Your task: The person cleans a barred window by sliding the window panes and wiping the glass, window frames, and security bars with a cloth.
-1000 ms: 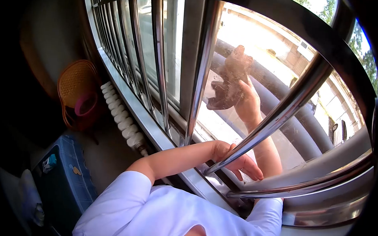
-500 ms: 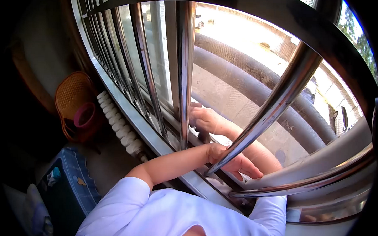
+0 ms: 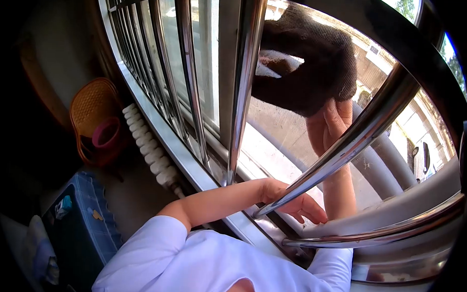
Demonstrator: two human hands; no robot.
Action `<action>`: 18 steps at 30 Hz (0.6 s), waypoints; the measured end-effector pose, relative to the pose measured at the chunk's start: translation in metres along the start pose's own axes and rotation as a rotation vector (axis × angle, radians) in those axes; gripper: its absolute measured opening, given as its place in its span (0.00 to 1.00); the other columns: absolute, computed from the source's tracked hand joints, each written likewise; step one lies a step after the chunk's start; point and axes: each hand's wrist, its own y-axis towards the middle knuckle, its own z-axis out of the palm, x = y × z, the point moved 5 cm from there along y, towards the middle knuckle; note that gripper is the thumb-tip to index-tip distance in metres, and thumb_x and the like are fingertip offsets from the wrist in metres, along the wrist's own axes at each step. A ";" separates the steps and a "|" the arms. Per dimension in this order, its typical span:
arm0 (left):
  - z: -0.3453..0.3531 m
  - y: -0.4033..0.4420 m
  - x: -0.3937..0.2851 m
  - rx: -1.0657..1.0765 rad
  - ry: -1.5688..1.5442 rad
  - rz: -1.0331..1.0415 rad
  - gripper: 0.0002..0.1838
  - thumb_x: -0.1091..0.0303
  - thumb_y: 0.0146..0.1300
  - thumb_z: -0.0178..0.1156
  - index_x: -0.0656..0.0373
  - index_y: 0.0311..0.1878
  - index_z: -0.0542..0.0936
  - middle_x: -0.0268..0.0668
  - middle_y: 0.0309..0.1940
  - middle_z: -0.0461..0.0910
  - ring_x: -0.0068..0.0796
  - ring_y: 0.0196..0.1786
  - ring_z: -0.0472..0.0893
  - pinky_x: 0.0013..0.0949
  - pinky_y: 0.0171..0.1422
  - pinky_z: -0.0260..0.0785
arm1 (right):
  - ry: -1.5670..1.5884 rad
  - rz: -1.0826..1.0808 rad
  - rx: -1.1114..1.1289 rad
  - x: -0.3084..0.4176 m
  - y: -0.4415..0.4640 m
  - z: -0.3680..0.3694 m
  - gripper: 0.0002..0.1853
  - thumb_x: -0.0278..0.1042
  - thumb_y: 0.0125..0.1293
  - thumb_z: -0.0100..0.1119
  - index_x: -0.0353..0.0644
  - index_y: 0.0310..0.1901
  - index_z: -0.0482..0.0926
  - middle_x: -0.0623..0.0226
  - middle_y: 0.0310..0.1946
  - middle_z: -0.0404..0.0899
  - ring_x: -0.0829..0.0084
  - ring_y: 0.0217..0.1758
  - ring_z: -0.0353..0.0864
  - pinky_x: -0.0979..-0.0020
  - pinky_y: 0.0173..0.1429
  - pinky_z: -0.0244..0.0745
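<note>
From my end I counted one metal window grille (image 3: 248, 59) running from 11 to 5 o'clock, its far bars too crowded to number. One blue-draped stand (image 3: 99, 234) stood at 8 o'clock, and one woven-backed orange chair (image 3: 88, 100) at 9, with one radiator (image 3: 146, 143) between it and the grille. The chair held one pink basin (image 3: 96, 136), whose contents I couldn't make out. Beyond the bars, at 1 o'clock, was one dark brown cloth (image 3: 329, 62); my right hand (image 3: 337, 119), at 2, pinched its lower edge, some fingers hidden. My left hand (image 3: 306, 204), at 4, reached past one slanting bar (image 3: 365, 121), fingers mostly together and loosely bent.
</note>
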 end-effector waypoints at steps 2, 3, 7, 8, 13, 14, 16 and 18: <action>-0.001 0.003 0.000 0.010 0.014 -0.002 0.65 0.24 0.40 0.67 0.59 0.75 0.59 0.39 0.74 0.62 0.33 0.77 0.57 0.40 0.74 0.50 | -0.114 0.010 0.005 -0.016 -0.009 -0.025 0.18 0.33 0.74 0.50 0.40 0.63 0.71 0.61 0.61 0.75 0.63 0.66 0.72 0.56 0.69 0.67; -0.003 0.003 0.002 0.011 0.001 0.002 0.65 0.25 0.39 0.68 0.61 0.75 0.59 0.42 0.74 0.60 0.36 0.78 0.55 0.43 0.75 0.45 | -0.198 0.062 0.001 -0.032 -0.017 -0.037 0.18 0.32 0.73 0.51 0.39 0.62 0.72 0.61 0.59 0.76 0.63 0.64 0.73 0.56 0.67 0.68; 0.001 0.000 0.002 0.023 -0.010 0.003 0.65 0.26 0.38 0.68 0.61 0.74 0.59 0.43 0.75 0.57 0.36 0.79 0.52 0.44 0.77 0.40 | -0.592 0.513 0.275 -0.093 -0.050 -0.039 0.16 0.29 0.69 0.52 0.38 0.57 0.75 0.59 0.53 0.78 0.61 0.57 0.76 0.59 0.61 0.70; 0.002 -0.001 0.003 0.015 -0.005 -0.004 0.65 0.25 0.38 0.68 0.61 0.74 0.59 0.42 0.76 0.57 0.35 0.79 0.52 0.44 0.77 0.40 | -0.718 0.605 0.425 -0.099 -0.052 -0.035 0.16 0.28 0.68 0.53 0.38 0.56 0.76 0.58 0.52 0.79 0.61 0.55 0.77 0.59 0.59 0.71; 0.002 0.000 0.001 -0.006 -0.005 -0.040 0.63 0.24 0.44 0.64 0.60 0.76 0.57 0.40 0.76 0.56 0.34 0.79 0.50 0.45 0.77 0.40 | -1.238 0.933 1.149 -0.115 -0.078 -0.027 0.14 0.24 0.62 0.55 0.37 0.50 0.80 0.55 0.44 0.82 0.59 0.46 0.80 0.62 0.52 0.74; 0.004 -0.001 0.000 -0.023 -0.024 -0.057 0.63 0.24 0.44 0.64 0.59 0.76 0.57 0.40 0.76 0.56 0.34 0.79 0.50 0.45 0.77 0.40 | -1.249 0.919 1.154 -0.113 -0.076 -0.026 0.14 0.23 0.61 0.55 0.37 0.49 0.81 0.55 0.42 0.83 0.59 0.45 0.81 0.62 0.50 0.75; 0.000 -0.001 0.005 0.004 -0.015 -0.031 0.62 0.24 0.46 0.63 0.60 0.76 0.57 0.40 0.76 0.56 0.35 0.79 0.50 0.47 0.77 0.39 | -1.058 0.616 0.971 -0.094 -0.048 -0.027 0.13 0.27 0.56 0.58 0.37 0.44 0.83 0.54 0.39 0.84 0.61 0.46 0.84 0.64 0.52 0.76; 0.001 -0.001 0.003 0.091 0.045 0.049 0.61 0.24 0.48 0.61 0.60 0.76 0.57 0.39 0.76 0.57 0.34 0.79 0.51 0.49 0.77 0.38 | -0.627 0.672 0.279 -0.050 -0.029 -0.030 0.11 0.22 0.64 0.51 0.32 0.44 0.81 0.58 0.39 0.84 0.63 0.46 0.83 0.67 0.50 0.77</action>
